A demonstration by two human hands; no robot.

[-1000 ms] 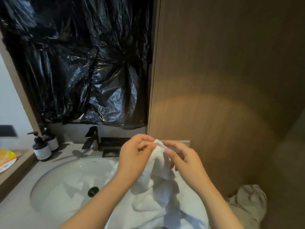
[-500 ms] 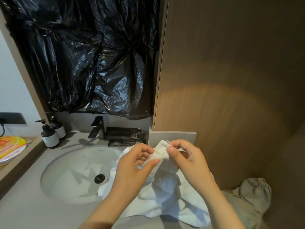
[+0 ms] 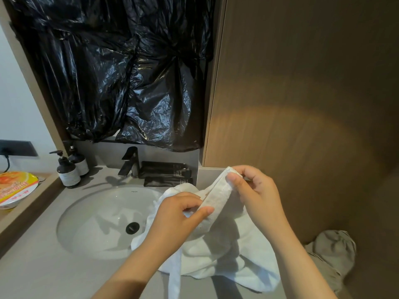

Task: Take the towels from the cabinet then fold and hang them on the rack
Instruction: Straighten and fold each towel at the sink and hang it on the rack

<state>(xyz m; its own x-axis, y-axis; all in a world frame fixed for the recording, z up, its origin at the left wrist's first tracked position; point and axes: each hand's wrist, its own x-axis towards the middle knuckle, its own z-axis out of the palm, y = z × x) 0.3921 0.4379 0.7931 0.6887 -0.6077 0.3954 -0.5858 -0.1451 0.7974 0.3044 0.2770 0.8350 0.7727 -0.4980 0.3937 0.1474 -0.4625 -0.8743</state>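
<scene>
Both hands, left hand (image 3: pixel 179 214) and right hand (image 3: pixel 254 190), pinch the white towel (image 3: pixel 218 251) hem at lower centre, fingers curled, seemingly finding its edge to fold

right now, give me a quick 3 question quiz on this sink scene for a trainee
1. True or false: the left hand and the right hand both pinch the white towel.
2. Seen from the camera, where do the pump bottles stand? A) left of the faucet B) right of the faucet C) on the towel
3. Fill in: the wall above the faucet is covered by crumpled black ____.
Key: 1 true; 2 A; 3 plastic.
</scene>
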